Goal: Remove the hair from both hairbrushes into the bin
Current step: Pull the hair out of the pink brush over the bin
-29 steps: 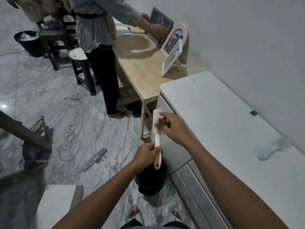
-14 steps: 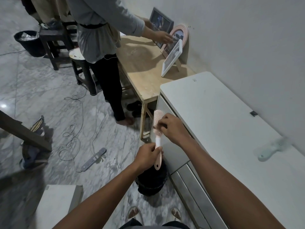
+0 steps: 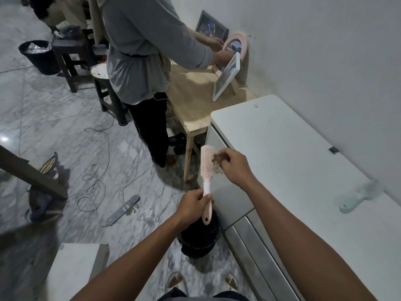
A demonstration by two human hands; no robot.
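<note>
My left hand [image 3: 193,204] grips the handle of a pink hairbrush [image 3: 206,168], held upright with its bristles facing right. My right hand [image 3: 235,165] pinches a brown clump of hair [image 3: 217,162] just beside the brush head, still touching the bristles. A black bin [image 3: 200,237] stands on the floor directly under the brush handle, against the white cabinet. A pale mint hairbrush [image 3: 358,197] lies blurred on the white cabinet top [image 3: 293,153] to the right, away from both hands.
Another person [image 3: 141,61] stands at the wooden table [image 3: 191,101] ahead, handling picture frames. Cables and a power strip [image 3: 123,209] lie on the marble floor at left. A second dark bin [image 3: 40,56] stands far left. A white box [image 3: 71,272] sits by my left arm.
My right hand has pulled away from the bristles to the right, drawing a clump of hair out of the pink brush. The other person has stepped closer along the wooden table.
</note>
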